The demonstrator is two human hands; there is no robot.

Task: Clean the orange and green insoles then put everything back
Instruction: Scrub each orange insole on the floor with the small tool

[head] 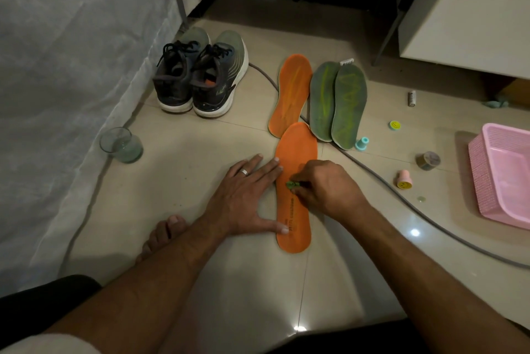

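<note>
Orange insole (296, 181) pinned flat on the tiled floor (200, 153) while a person works on it.

From the head camera: the left hand (246, 199) lies spread and straight-fingered, fingertips and thumb pressing the insole's left edge, a ring on one finger. The right hand (327, 187) has its fingers curled tight around a small green tool (292, 184), its tip touching the insole's middle. Beyond, a second orange insole (291, 92) lies on the floor, its heel just beside the near one's toe, and two green insoles (338, 101) overlap beside it. A pair of sneakers (200, 78) stands to the left, a glass (120, 145) near the draped cloth, a pink basket (502, 176) at the right edge.
</note>
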